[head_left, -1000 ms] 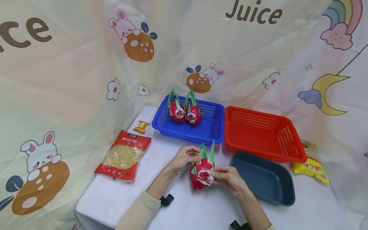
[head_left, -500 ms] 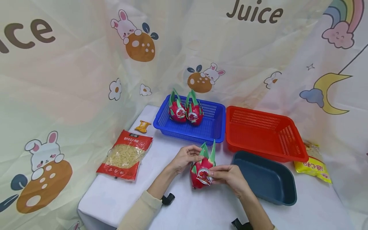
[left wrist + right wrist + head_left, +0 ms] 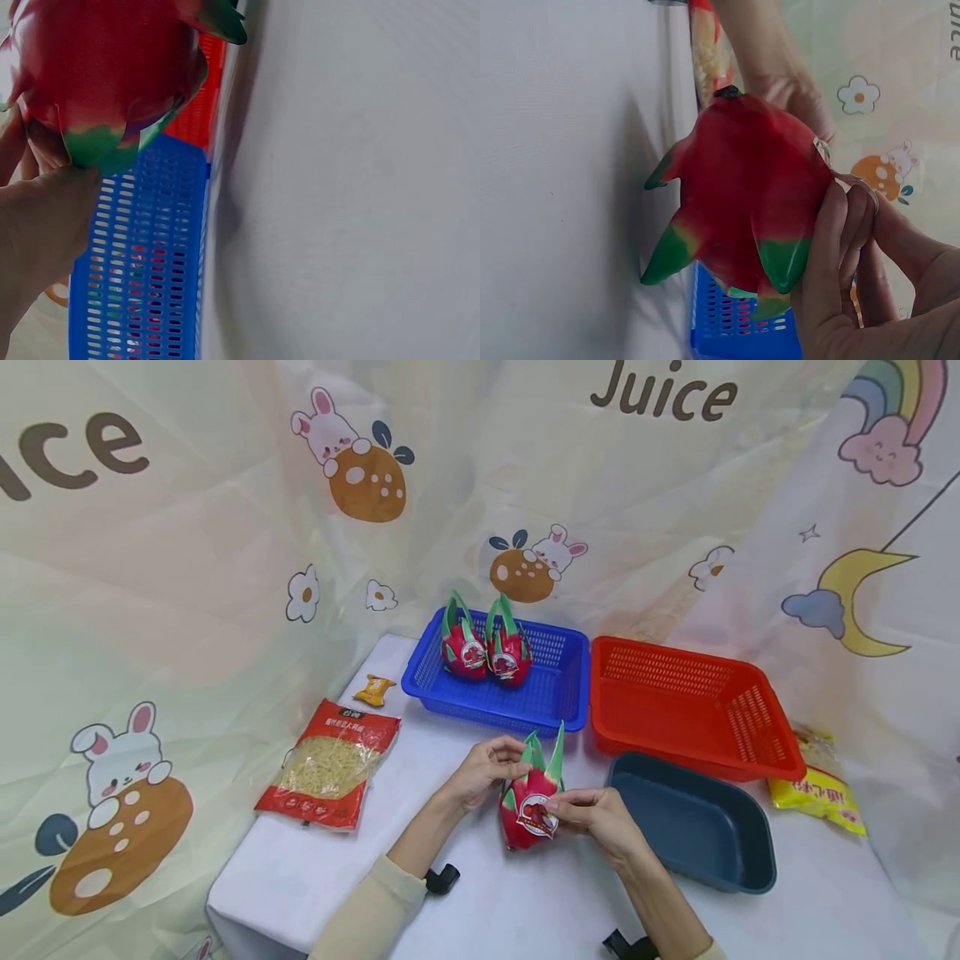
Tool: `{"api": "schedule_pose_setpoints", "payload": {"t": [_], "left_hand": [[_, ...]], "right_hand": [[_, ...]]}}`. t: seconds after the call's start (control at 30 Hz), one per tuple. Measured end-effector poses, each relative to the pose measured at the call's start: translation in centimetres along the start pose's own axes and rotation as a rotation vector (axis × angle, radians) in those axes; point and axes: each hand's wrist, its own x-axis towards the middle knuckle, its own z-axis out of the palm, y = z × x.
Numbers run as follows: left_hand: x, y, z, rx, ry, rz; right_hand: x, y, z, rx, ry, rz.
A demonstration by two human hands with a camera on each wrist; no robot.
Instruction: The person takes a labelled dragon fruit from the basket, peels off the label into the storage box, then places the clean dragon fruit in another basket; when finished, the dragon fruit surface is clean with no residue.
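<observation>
A red dragon fruit [image 3: 517, 828] with long green leaf tips stands at the near middle of the table between both hands; it looks glossy, like a model. A round red-and-white sticker [image 3: 534, 814] is on its front. My left hand [image 3: 483, 772] grips the fruit by its upper left side, thumb against a green leaf tip in the left wrist view. From the right, my right hand [image 3: 600, 822] pinches the sticker's edge with thumb and forefinger, its fingers close against the fruit [image 3: 750, 187] in the right wrist view.
Two stickered dragon fruits [image 3: 508, 662] stand in a blue basket [image 3: 551, 693] behind. Right of it are a red basket [image 3: 667, 718] and a dark blue tub [image 3: 697, 827]. A yellow bag [image 3: 817, 797] lies far right. On the left lie a red pasta bag [image 3: 326, 768] and a small orange-wrapped candy [image 3: 373, 690].
The fruit has turned slightly, so the sticker sits a little higher and more to the right. Both hands keep their hold; the whole view has shifted slightly.
</observation>
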Motion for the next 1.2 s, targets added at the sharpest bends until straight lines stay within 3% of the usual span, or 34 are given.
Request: {"api": "schedule_pose_setpoints", "payload": {"t": [0.3,0.53,0.93,1.07,1.2], "left_hand": [[0.1,-0.1,-0.1,0.01,0.02,-0.015],[0.0,0.0,-0.1,0.001,0.035,-0.024],[0.2,0.1,0.3,-0.02,0.076,-0.02],[0.1,0.1,0.3,-0.015,0.086,-0.029],[-0.2,0.1,0.2,-0.014,0.095,-0.033]], "right_hand": [[0.2,0.6,-0.4,0.08,-0.01,0.04],[0.2,0.7,-0.6,0.141,-0.063,0.045],[0.7,1.4,-1.1,0.252,-0.157,0.037],[0.5,1.2,-1.4,0.337,-0.193,0.047],[0.2,0.6,-2.1,0.361,-0.189,0.013]]}}
